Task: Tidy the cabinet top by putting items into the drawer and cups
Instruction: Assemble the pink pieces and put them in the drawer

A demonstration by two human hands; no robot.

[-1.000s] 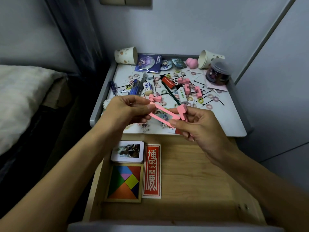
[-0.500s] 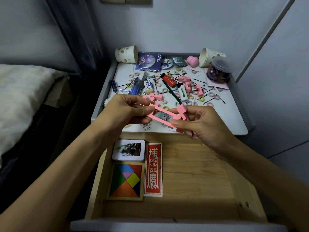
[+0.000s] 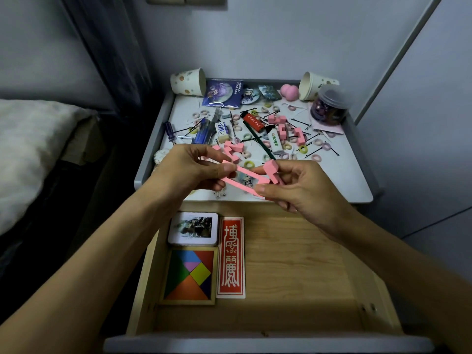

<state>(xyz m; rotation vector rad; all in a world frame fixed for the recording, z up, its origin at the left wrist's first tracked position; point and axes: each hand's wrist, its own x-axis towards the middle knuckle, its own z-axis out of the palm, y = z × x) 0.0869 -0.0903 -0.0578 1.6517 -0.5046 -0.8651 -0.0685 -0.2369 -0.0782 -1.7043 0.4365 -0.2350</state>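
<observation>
pink frame (image 3: 238,185) unmoved, pinched by left fingers (image 3: 224,169), right fingers (image 3: 265,190); "honkai star rail" packet (image 3: 222,93)

Only the person's two arms showed, and both were bare from the near edge of the view to the fingertips. The left forearm (image 3: 102,251) was long and slim, with a smooth surface that narrowed evenly toward the wrist, and the right forearm (image 3: 398,254) was of the same build. The left hand (image 3: 185,171) was slender, with long fingers and faint creases at the joints; the left thumbnail (image 3: 228,167) was cut short and plain. The right hand (image 3: 305,189) was of like shape, and the right thumbnail (image 3: 259,189) was also short and plain. The dim light left the near parts of both arms in shadow.
</observation>
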